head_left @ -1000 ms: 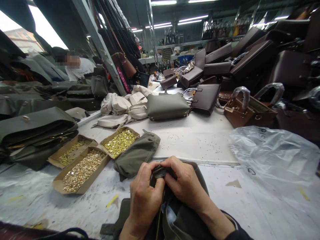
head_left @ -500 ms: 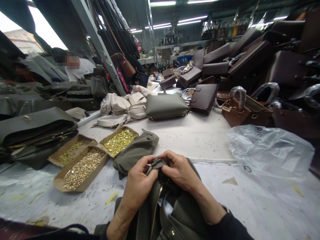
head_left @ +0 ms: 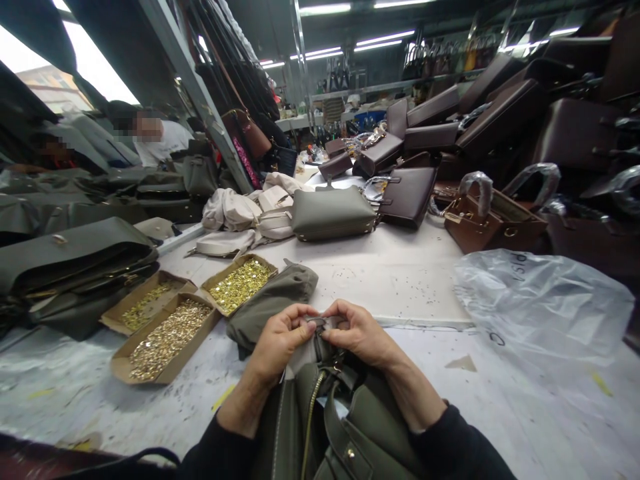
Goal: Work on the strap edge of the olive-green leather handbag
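A dark olive bag (head_left: 367, 420) with a gold zipper (head_left: 311, 413) lies close against me at the bottom of the view. At its far end, my left hand (head_left: 280, 340) and my right hand (head_left: 357, 333) pinch a piece of the bag's fabric (head_left: 320, 324) between thumbs and fingers. Both hands are closed on it and almost meet. Whether a small part is also held there is hidden by the fingers. Just beyond my left hand rests a folded olive fabric pouch (head_left: 273, 300), part of the bag or lying beside it; I cannot tell which.
Cardboard trays of small metal studs (head_left: 165, 340) stand to the left, one with yellow-gold pieces (head_left: 241, 283). A grey-green bag (head_left: 333, 212) and cream bags (head_left: 233, 210) lie ahead. Brown handbags (head_left: 495, 213) pile up on the right behind a clear plastic bag (head_left: 540, 300). Two people sit far left.
Both hands have shifted slightly away from me, drawing the fabric up and out. More of the bag's inner edge shows between and below them.
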Motion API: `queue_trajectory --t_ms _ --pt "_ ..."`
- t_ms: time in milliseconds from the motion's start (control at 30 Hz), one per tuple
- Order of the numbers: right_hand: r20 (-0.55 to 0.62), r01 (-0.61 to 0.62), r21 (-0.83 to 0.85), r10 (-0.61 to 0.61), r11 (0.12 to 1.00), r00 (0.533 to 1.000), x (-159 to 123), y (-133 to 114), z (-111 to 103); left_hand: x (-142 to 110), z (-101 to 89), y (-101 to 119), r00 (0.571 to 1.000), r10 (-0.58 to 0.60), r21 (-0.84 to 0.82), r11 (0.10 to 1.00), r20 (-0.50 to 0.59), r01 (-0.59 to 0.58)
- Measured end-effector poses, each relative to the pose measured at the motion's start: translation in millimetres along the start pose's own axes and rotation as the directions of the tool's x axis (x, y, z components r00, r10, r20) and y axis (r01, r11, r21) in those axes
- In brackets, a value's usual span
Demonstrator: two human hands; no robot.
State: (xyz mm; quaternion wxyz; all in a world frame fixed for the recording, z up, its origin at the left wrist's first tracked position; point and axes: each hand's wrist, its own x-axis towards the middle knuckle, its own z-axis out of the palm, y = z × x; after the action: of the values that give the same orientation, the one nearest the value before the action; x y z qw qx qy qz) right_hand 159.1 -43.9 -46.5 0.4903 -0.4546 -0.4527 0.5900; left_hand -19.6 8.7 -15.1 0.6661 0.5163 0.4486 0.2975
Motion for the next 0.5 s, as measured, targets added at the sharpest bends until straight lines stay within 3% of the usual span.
queue_trajectory --t_ms 200,500 --pt "-0.049 0.021 -0.062 -0.024 0.998 0.999 2 6 3 12 -3.3 -11 0.987 -0.14 -0.218 0.964 0.081 0.155" --pt "-0.021 -0.024 -0.077 0.023 0.997 1.0 0 2 -2 12 0.3 -7 0.998 -0.019 -0.146 0.989 0.065 0.028"
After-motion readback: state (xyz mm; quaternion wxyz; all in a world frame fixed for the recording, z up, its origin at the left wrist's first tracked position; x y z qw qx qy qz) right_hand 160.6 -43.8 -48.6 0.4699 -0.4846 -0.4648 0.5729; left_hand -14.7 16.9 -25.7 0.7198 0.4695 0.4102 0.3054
